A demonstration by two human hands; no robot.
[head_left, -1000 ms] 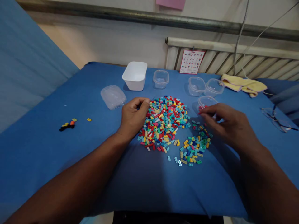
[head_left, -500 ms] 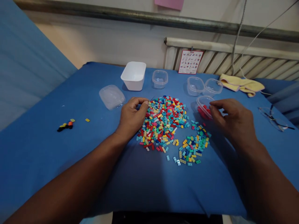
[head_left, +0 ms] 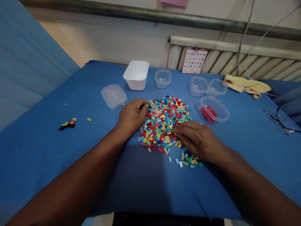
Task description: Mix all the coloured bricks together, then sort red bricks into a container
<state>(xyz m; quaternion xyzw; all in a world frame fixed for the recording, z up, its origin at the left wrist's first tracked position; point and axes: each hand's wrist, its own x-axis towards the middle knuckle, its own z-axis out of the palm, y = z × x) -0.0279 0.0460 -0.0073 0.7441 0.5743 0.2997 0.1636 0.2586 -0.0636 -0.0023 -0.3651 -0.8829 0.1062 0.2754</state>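
Observation:
A heap of small toy building bricks in mixed colours lies mid-table. My left hand rests against its left edge, thumb and forefinger closed together; whatever may be between them is hidden. Over the heap's right side, my right hand points down with its fingertips pinched among the bricks. I cannot make out what they grip. Beyond that hand stands a clear plastic tub with red bricks in it. A smaller scatter of bricks is partly covered by my right hand.
At the back are a white tub and several clear tubs, one beside it. A clear lid lies left of the heap. Black, orange and yellow pieces sit far left. A yellow cloth and eyeglasses lie right.
My right hand has moved left and down from the rim of the tub of red bricks to the heap. My left hand stays at the heap's left edge. The view has shifted slightly.

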